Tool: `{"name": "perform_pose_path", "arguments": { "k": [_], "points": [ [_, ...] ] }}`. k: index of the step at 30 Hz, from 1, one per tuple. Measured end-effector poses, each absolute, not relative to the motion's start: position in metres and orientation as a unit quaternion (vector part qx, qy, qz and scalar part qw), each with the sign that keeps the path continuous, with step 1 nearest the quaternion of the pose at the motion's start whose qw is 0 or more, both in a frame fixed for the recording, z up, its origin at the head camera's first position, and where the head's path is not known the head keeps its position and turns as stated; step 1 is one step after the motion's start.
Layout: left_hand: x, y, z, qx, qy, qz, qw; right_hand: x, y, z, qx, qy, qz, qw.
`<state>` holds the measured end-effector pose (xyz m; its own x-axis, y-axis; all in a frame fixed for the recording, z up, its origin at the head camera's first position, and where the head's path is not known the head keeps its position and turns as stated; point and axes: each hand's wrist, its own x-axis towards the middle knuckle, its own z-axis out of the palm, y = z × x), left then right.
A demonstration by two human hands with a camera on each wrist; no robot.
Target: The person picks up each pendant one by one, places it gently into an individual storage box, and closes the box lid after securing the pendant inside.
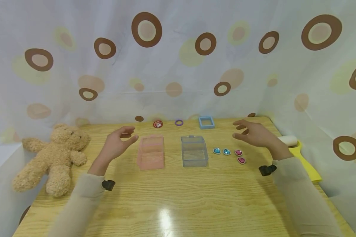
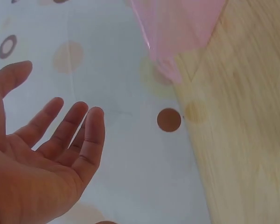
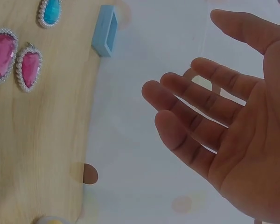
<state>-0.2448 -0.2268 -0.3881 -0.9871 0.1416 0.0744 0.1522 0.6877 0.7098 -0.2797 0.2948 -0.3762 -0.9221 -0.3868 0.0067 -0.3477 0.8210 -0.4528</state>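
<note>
My left hand [image 1: 117,143] hovers over the table with relaxed fingers and nothing in it, just left of a clear pink plastic box [image 1: 150,153]. Right of that box stands a clear grey-blue plastic box [image 1: 194,152]. Two blue teardrop gems [image 1: 221,151] with beaded rims lie beside it, then two pink ones [image 1: 240,156]. Above and to the right of the gems is my right hand [image 1: 253,133], fingers loosely bent, holding nothing. In the right wrist view the pink gems [image 3: 29,69] and one blue gem [image 3: 51,11] show at the left.
Along the table's back edge lie a red round badge [image 1: 158,124], a purple ring [image 1: 179,122] and a light blue square frame [image 1: 206,122]. A teddy bear [image 1: 57,158] sits at the left. At the right edge are a white roll [image 1: 288,141] and a yellow object [image 1: 305,163].
</note>
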Motion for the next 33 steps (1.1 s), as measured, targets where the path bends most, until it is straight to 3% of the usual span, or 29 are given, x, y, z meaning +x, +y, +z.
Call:
{"name": "perform_pose_path", "arguments": {
  "k": [10, 24, 33],
  "points": [
    [-0.238, -0.208, -0.396, -0.093, -0.889, -0.448, 0.006, -0.28, 0.287, -0.388, -0.197, 0.949, -0.243, 0.044],
    [-0.23, -0.181, -0.404, -0.099, -0.85, -0.515, -0.047, -0.281, 0.278, -0.405, -0.207, 0.942, -0.259, 0.05],
    [-0.227, -0.16, -0.413, -0.106, -0.828, -0.548, -0.049, -0.282, 0.272, -0.415, -0.21, 0.931, -0.289, 0.07]
  ]
}}
